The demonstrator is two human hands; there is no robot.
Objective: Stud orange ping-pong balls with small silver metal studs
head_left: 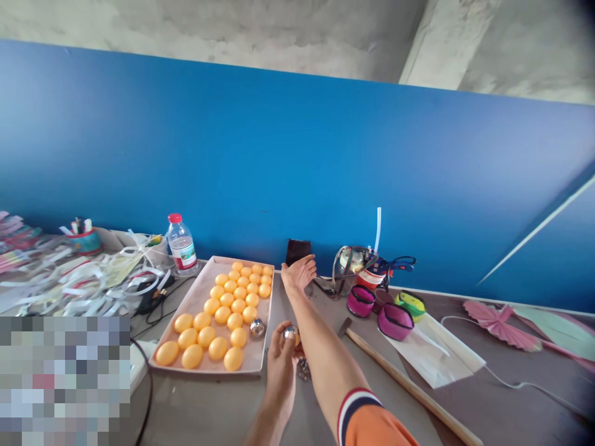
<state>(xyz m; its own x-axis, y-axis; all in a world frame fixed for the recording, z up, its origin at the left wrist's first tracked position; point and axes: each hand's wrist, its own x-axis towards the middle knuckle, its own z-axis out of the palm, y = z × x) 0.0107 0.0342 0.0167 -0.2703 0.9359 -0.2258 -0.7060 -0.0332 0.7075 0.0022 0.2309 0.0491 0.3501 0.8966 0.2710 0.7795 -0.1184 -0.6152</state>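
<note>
A shallow tan tray [195, 296] lies on the table with several orange-yellow balls [235, 302] and one shiny silver ball [257, 327] at its right side. My left hand [281, 364] is closed round a second silver ball [290, 333] just right of the tray. My right hand [299, 273] reaches far forward across the left arm, fingers spread, at a dark phone [298, 250] leaning against the blue wall. Something small and metallic [304, 370] lies under my right forearm.
A water bottle [181, 246] stands behind the tray. White paper strips [88, 282] pile up at left. Pink and green bowls [394, 320], a bucket of tools [367, 271], a wooden-handled hammer [409, 387], paper sheets [437, 353] and pink paper fans [499, 322] lie at right.
</note>
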